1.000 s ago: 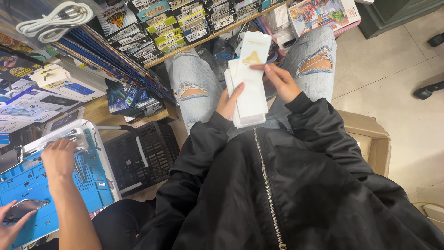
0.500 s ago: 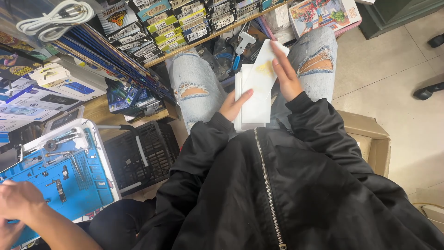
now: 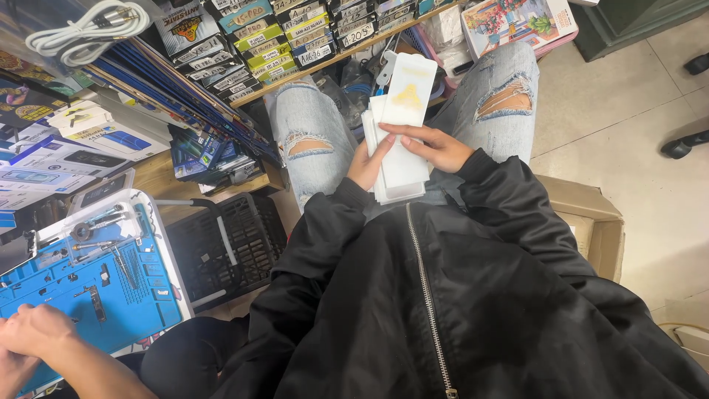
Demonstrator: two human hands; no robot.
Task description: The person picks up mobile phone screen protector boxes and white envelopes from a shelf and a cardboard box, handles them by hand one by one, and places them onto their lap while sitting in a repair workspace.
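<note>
White card stack (image 3: 402,133) — clasped by left hand (image 3: 367,164), right hand (image 3: 434,146) fingers curled over top

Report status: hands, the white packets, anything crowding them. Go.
Left hand under stack of white packets. Right hand fingers across top packet. Stack over lap, nothing on it. Another person's hands at blue work mat, apart.

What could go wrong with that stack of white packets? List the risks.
1. The top packet juts past the stack, pinned only by the right hand; it may slide off.
2. The left hand grips just one edge, so the stack could fan out onto the lap.
3. Dropped packets might land in the black basket.
</note>
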